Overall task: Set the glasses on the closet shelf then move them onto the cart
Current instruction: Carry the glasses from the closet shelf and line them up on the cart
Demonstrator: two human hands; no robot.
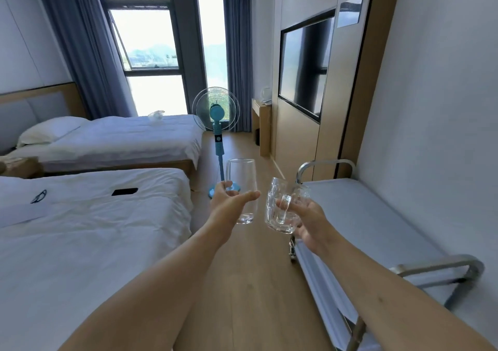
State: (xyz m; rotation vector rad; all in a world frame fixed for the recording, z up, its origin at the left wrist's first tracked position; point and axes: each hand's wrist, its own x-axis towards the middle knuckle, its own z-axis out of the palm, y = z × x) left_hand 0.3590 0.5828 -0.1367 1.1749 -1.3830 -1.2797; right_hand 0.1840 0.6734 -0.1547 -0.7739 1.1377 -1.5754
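Observation:
My left hand (pixel 229 202) grips a tall smooth clear glass (pixel 241 173) upright in the air over the wooden floor. My right hand (pixel 307 221) holds a dimpled clear glass mug (pixel 275 202), tilted slightly, with fingers through its handle. The two glasses hang close together without touching. The cart (pixel 363 216), with a grey top and metal rails at both ends, stands just right of my right hand along the wall. No closet shelf shows in this view.
Two white beds fill the left side; a black phone (pixel 124 191) lies on the near bed (pixel 94 229). A blue standing fan (pixel 217 124) stands ahead on the floor. A wall-mounted TV (pixel 304 67) and wooden panels line the right.

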